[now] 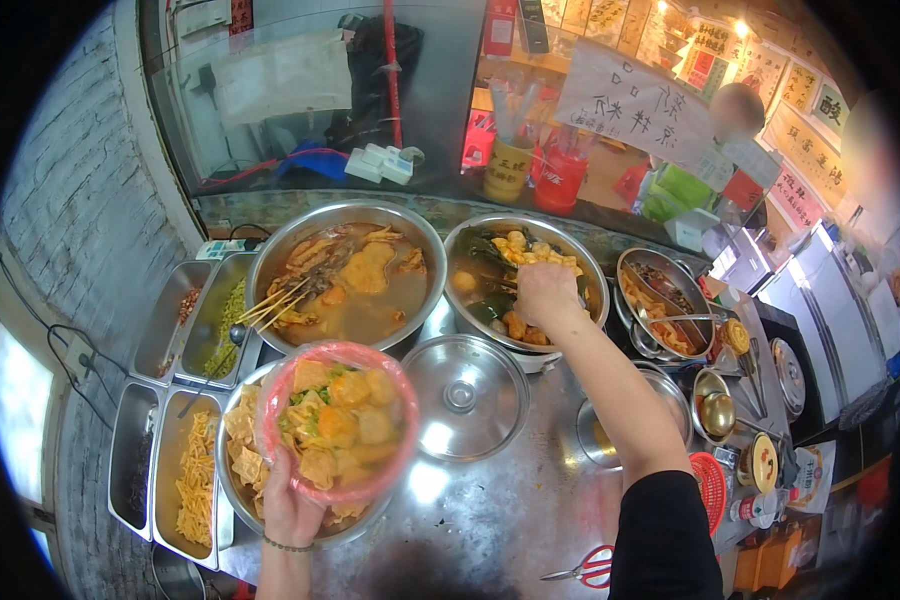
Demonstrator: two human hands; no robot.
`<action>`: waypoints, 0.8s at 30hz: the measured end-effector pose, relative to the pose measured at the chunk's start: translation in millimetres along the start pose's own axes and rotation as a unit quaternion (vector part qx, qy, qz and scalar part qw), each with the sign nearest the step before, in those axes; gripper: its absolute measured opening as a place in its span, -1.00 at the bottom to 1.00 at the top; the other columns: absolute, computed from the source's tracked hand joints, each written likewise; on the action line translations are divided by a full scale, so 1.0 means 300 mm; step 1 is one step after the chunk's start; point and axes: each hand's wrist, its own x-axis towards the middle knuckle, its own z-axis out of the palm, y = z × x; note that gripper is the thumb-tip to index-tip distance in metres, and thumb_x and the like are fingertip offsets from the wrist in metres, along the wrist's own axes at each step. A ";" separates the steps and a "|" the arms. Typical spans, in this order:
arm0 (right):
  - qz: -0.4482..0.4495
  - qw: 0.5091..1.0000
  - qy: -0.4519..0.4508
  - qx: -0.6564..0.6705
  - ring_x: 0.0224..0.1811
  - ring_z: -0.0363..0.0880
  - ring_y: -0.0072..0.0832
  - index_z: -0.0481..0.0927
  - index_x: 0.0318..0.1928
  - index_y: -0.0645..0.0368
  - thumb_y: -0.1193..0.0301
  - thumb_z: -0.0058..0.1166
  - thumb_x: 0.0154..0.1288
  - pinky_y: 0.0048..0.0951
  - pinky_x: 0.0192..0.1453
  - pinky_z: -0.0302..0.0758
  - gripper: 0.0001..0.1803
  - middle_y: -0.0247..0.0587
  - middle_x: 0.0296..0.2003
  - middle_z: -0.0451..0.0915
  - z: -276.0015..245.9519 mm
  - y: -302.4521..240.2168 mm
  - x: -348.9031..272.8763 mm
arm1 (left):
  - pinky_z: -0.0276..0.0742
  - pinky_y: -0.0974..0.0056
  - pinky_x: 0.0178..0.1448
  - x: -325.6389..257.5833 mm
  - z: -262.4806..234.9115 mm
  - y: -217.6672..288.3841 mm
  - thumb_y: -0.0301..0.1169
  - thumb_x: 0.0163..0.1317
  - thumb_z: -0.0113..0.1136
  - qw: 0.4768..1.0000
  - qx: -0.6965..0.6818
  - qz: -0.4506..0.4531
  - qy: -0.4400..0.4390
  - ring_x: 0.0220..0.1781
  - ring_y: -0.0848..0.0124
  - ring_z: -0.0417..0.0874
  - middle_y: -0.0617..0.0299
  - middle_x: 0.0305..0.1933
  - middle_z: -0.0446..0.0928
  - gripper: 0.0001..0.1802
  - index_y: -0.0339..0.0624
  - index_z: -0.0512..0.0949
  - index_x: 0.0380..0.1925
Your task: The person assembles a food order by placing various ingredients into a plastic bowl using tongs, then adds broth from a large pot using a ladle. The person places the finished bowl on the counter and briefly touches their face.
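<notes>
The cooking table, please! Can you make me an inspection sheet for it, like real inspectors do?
Surface: table is shiny metal, with left pot at the back.
Job's things: bowl, pink-rimmed, with food inside; right pot, with food in liquid.
Clutter: lid, scissors with red handles, red basket.
Grips: left grip holds the bowl; right grip is at the right pot, its hold unclear.
Cables: black cable hangs at the left.
Surroundings: brick wall on the left.

The person's bare left hand [295, 508] extends forward, thumb up; the black-sleeved right arm [625, 400] stretches farther, bare right hand [548, 294] angled down.
</notes>
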 end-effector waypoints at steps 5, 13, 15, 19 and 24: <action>0.004 0.998 -0.012 0.069 -0.07 0.64 -0.21 0.66 -0.24 0.20 0.34 0.19 0.06 -0.28 -0.03 0.56 -0.74 -0.02 -0.19 0.66 0.061 0.033 0.000 | 0.31 -0.04 0.34 0.004 0.016 -0.004 -0.02 0.39 -0.05 1.000 0.008 0.007 -0.002 0.34 0.11 0.35 0.06 0.35 0.30 -0.34 -0.17 0.16 0.34; 0.076 0.959 -0.055 0.269 -0.25 0.68 -0.20 0.66 -0.29 0.30 0.35 0.20 0.08 -0.28 -0.15 0.58 -0.74 0.01 -0.35 0.67 0.081 0.174 -0.031 | 0.25 -0.03 0.40 0.016 0.022 -0.019 -0.05 0.39 -0.03 1.000 -0.015 0.007 -0.002 0.38 0.11 0.30 0.05 0.38 0.25 -0.33 -0.18 0.13 0.36; 0.117 0.916 -0.104 0.369 -0.46 0.64 -0.33 0.66 -0.31 0.29 0.37 0.22 0.09 -0.33 -0.36 0.55 -0.78 -0.09 -0.47 0.64 0.084 0.203 -0.033 | 0.24 -0.02 0.41 0.015 0.020 -0.020 -0.06 0.39 -0.03 1.000 -0.011 0.009 -0.004 0.39 0.11 0.29 0.05 0.39 0.24 -0.33 -0.18 0.12 0.36; 0.146 0.859 -0.104 0.479 -0.73 0.47 -0.58 0.67 -0.34 0.25 0.42 0.25 0.11 -0.47 -0.68 0.39 -0.84 -0.26 -0.64 0.57 0.121 0.263 -0.040 | 0.24 -0.01 0.41 0.015 0.029 -0.021 -0.06 0.40 -0.04 1.000 -0.005 0.011 -0.010 0.39 0.11 0.29 0.06 0.39 0.24 -0.34 -0.19 0.12 0.36; 0.133 0.847 -0.091 0.507 -0.71 0.49 -0.58 0.67 -0.33 0.25 0.41 0.24 0.13 -0.50 -0.69 0.39 -0.84 -0.26 -0.63 0.59 0.126 0.302 -0.065 | 0.23 0.00 0.42 0.017 0.044 -0.020 -0.07 0.41 -0.06 1.000 -0.007 0.008 -0.016 0.39 0.12 0.29 0.05 0.39 0.23 -0.34 -0.20 0.12 0.36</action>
